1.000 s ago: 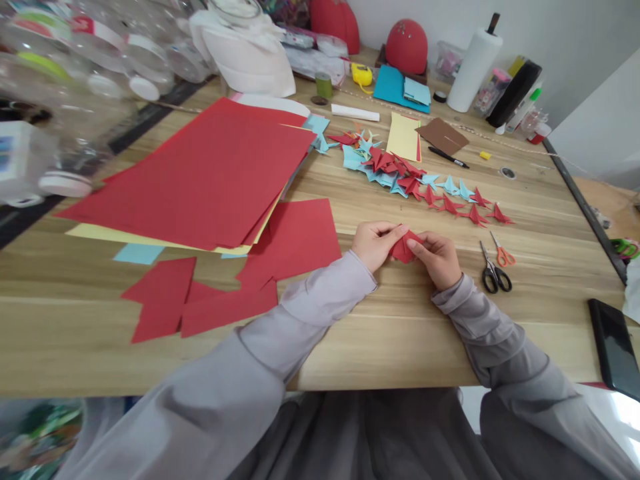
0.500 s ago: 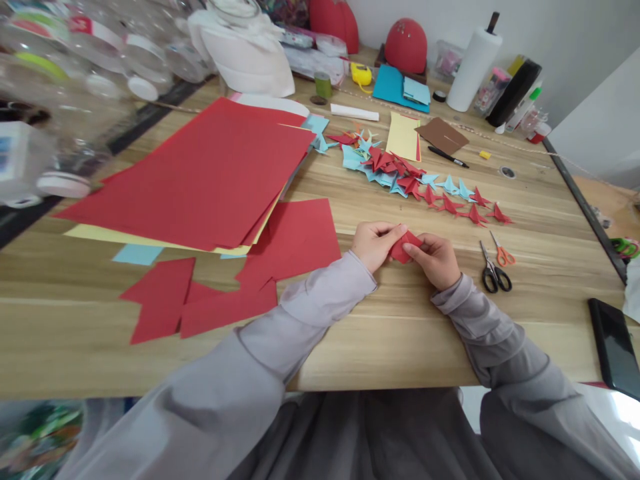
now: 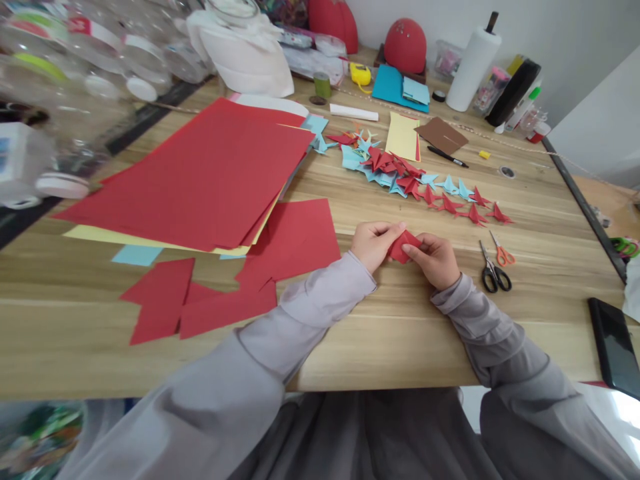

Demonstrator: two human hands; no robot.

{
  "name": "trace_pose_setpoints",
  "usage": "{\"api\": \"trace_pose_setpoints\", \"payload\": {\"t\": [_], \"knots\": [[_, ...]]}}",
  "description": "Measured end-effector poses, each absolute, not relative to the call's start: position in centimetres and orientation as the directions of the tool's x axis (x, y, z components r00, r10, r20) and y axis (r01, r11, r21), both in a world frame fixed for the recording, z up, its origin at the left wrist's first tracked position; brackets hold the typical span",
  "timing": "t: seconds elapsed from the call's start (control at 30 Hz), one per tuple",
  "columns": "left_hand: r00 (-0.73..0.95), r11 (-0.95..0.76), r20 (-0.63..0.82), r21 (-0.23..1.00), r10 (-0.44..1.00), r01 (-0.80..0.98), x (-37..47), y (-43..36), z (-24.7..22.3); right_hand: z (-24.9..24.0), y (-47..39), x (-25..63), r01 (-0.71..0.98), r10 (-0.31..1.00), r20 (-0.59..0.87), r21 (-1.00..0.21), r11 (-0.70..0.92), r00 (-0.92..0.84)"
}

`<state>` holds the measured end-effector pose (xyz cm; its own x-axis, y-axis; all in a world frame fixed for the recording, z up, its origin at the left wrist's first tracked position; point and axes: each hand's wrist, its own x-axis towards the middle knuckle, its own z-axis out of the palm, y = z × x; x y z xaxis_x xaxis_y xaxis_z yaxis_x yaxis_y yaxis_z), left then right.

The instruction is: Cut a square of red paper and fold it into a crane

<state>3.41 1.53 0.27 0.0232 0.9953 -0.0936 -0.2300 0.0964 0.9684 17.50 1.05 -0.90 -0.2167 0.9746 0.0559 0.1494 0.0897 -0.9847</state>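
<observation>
A small folded piece of red paper (image 3: pixel 404 247) is held between both hands, just above the wooden table. My left hand (image 3: pixel 373 243) pinches its left edge between thumb and fingers. From the other side my right hand (image 3: pixel 434 259) grips it, the thumb lying on its front face. Fingers behind the paper are mostly hidden. Beyond the hands lie folded red paper cranes (image 3: pixel 410 183) and light blue paper cranes (image 3: pixel 449 185) in a cluster that trails to the right. Cut red paper pieces (image 3: pixel 300 237) lie left of my hands.
Black-handled scissors (image 3: pixel 495 275) and orange-handled scissors (image 3: pixel 501 249) lie right of my hands. A stack of large red sheets (image 3: pixel 200 177) covers the left of the table. A phone (image 3: pixel 613 343) sits at the right edge; plastic bottles (image 3: pixel 95 53) crowd the far left.
Both hands keep their place and hold on the red paper. Slightly more of its face shows near the left thumb; nothing else has visibly moved.
</observation>
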Motion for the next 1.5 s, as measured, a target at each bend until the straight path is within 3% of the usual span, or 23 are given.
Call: {"api": "trace_pose_setpoints", "payload": {"t": [0.2, 0.9, 1.5], "knots": [[0.045, 0.124, -0.116, 0.941, 0.992, -0.315, 3.37, 1.68, 0.11, -0.7, 0.96, 17.38, 0.146, 0.98, 0.059, -0.985, 0.088, -0.192], [0.061, 0.135, -0.124, 0.965, 0.99, -0.226, 3.37, 1.64, -0.04, -0.8, 1.09, 17.49, 0.134, 0.972, 0.06, -0.987, 0.092, -0.226], [0.055, 0.051, -0.043, 0.986, 0.998, -0.157, 3.36, 1.62, -0.42, -0.65, 0.96, 17.51, 0.119, 0.966, 0.105, -0.983, 0.137, -0.237]]}}
